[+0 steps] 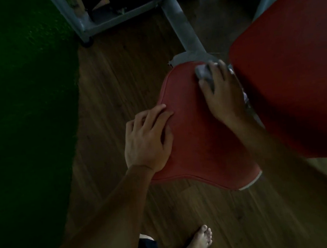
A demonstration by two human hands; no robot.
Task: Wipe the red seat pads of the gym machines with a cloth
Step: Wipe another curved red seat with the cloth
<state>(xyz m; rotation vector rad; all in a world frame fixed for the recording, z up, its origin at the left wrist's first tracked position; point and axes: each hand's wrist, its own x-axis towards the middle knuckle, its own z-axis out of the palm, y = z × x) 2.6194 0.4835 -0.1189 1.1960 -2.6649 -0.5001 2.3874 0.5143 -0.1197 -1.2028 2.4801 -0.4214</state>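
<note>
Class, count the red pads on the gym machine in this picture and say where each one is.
2. The red seat pad lies centre frame, under both hands. The larger red back pad fills the upper right, beside the seat. More pads may lie outside the frame.

Gym (red seat pad, steel frame)

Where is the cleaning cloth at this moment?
In the head view the cloth is right of centre, pressed under the right hand onto the far end of the red seat pad, beside the larger red pad.
</note>
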